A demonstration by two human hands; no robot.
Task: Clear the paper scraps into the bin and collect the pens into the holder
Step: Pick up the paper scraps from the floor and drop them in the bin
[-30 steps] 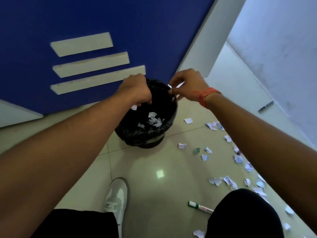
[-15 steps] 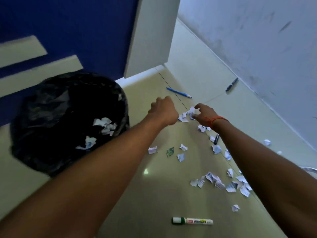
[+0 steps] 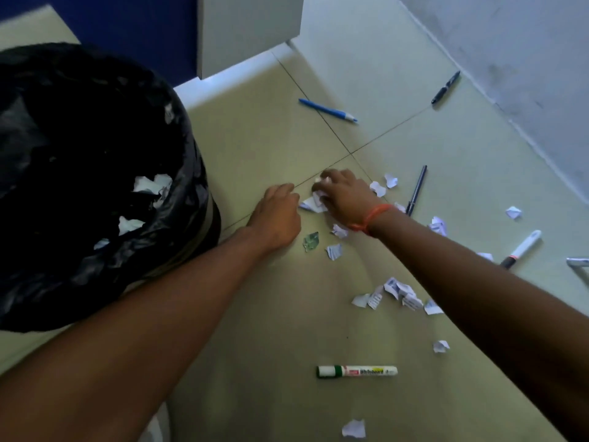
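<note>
Head view: my right hand (image 3: pixel 342 199) presses down on white paper scraps (image 3: pixel 314 202) on the floor (image 3: pixel 255 148), fingers curled over them. Left hand (image 3: pixel 277 215) just beside, loosely curled, grip unclear. Bin (image 3: pixel 95 173) left of both hands; whiteboard marker (image 3: pixel 357 371) nearer me; blue pen (image 3: pixel 328 110) beyond.

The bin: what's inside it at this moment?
Inside the bin, lined with a black bag, a few white paper scraps lie on the crumpled plastic. The bag's dark folds hide the bottom, so anything deeper cannot be seen. No pens show in it.
</note>
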